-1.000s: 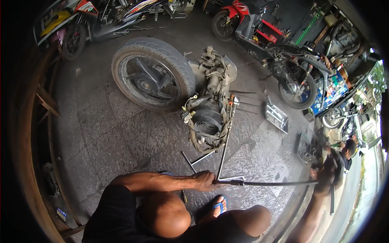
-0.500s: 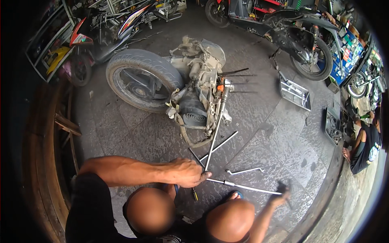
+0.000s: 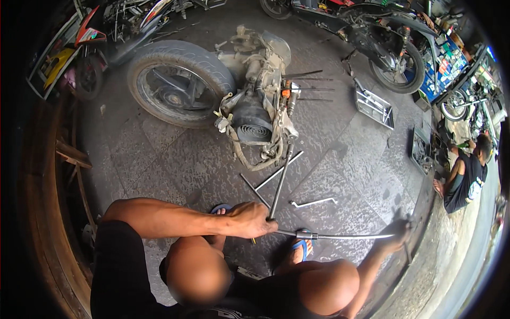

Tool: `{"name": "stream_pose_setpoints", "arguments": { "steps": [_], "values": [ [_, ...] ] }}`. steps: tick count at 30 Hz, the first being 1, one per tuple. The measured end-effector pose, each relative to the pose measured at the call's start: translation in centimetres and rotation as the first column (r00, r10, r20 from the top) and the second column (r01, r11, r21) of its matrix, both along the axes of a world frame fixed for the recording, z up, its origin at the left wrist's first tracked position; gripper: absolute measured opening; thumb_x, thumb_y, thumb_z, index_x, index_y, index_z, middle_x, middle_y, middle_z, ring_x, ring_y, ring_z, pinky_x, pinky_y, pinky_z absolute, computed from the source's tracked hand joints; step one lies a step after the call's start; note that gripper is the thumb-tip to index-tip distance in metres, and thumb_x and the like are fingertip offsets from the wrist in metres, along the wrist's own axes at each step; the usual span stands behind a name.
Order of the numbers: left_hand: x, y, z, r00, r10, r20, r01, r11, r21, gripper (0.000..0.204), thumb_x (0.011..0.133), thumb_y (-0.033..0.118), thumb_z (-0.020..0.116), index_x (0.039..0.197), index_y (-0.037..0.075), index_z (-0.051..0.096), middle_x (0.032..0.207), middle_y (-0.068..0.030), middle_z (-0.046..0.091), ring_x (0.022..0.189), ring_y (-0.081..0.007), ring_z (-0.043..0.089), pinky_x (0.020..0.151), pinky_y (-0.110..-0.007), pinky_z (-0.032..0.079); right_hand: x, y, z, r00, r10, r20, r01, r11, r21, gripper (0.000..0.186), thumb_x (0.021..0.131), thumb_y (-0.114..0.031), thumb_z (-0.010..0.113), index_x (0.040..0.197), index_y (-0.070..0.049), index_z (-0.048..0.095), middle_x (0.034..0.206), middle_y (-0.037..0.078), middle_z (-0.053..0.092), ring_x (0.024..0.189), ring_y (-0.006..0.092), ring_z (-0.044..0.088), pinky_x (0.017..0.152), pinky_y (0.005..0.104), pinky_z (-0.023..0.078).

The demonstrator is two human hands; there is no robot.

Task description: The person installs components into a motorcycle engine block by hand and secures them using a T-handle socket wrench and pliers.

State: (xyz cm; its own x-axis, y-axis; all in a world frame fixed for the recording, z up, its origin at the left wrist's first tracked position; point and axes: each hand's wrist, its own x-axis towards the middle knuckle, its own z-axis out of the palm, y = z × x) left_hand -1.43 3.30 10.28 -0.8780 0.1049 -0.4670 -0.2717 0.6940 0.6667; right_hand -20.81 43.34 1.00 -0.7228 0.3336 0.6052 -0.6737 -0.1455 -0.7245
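Floor (image 3: 159,170) of grey slabs, bearing an engine (image 3: 255,93) with wheel (image 3: 175,98); nearer the viewer, a T-bar (image 3: 279,171) and, to its right, a cranked wrench (image 3: 314,202); farther right, a tray (image 3: 374,118) and a second tray (image 3: 414,141), with a standing motorcycle (image 3: 396,58) beyond.

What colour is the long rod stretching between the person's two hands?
Silver: the long rod shows best in the head view.
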Motion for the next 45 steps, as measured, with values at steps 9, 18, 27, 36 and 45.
{"name": "stream_pose_setpoints", "arguments": {
  "steps": [9,18,27,36,45],
  "values": [
    [1.1,-0.3,-5.9,0.935,0.244,-0.258,-0.102,0.881,0.461,0.019,0.09,0.015,0.051,0.101,-0.001,0.054,0.063,-0.0095,0.049,0.059,-0.0162,0.048,0.056,-0.036,0.042,0.9,-11.2,23.2,0.981,0.159,-0.108,-0.106,0.917,0.386,0.032,0.096,-0.016,0.038,0.111,0.007,0.054,0.082,0.012,0.056,0.073,0.0166,0.051,0.103,0.0493,0.041],
    [0.4,-1.0,-6.8,0.891,0.378,-0.251,-0.178,0.8,0.573,0.017,0.092,0.017,0.052,0.089,0.0,0.051,0.066,-0.0124,0.05,0.061,-0.0233,0.048,0.059,-0.04,0.041,1.7,-16.5,27.9,0.956,0.265,-0.127,-0.176,0.863,0.474,0.032,0.095,-0.01,0.041,0.116,0.011,0.054,0.088,0.015,0.061,0.081,0.0201,0.059,0.097,0.0417,0.047],
    [-0.8,-1.0,-9.4,0.818,0.436,-0.375,-0.174,0.809,0.561,0.018,0.094,0.018,0.051,0.091,0.0,0.052,0.072,-0.0163,0.052,0.067,-0.03,0.051,0.064,-0.042,0.042,3.3,-20.7,30.2,0.95,0.197,-0.243,0.01,0.757,0.654,0.036,0.096,-0.013,0.039,0.118,0.011,0.056,0.083,0.008,0.057,0.073,0.0131,0.051,0.083,0.0313,0.047],
    [-1.8,-1.2,-7.1,0.834,0.3,-0.463,-0.212,0.949,0.233,0.025,0.093,0.016,0.044,0.098,-0.007,0.05,0.07,-0.0275,0.057,0.068,-0.0448,0.06,0.064,-0.049,0.045,0.1,-11.6,25.0,1.0,-0.006,-0.024,0.019,0.808,0.589,0.034,0.099,-0.02,0.051,0.119,0.006,0.061,0.087,0.002,0.06,0.067,0.0041,0.044,0.06,0.0186,0.033],
    [-1.7,-2.2,-1.4,0.965,0.107,-0.241,-0.091,0.993,0.078,0.024,0.097,0.014,0.038,0.095,-0.008,0.045,0.065,-0.0201,0.059,0.055,-0.0299,0.067,0.042,-0.038,0.049,-0.9,-3.7,11.3,0.993,-0.034,0.111,-0.003,0.946,0.325,0.042,0.104,-0.027,0.04,0.119,0.007,0.059,0.06,-0.009,0.037,0.053,0.0012,0.031,0.048,0.02,0.022]
  ]
}}
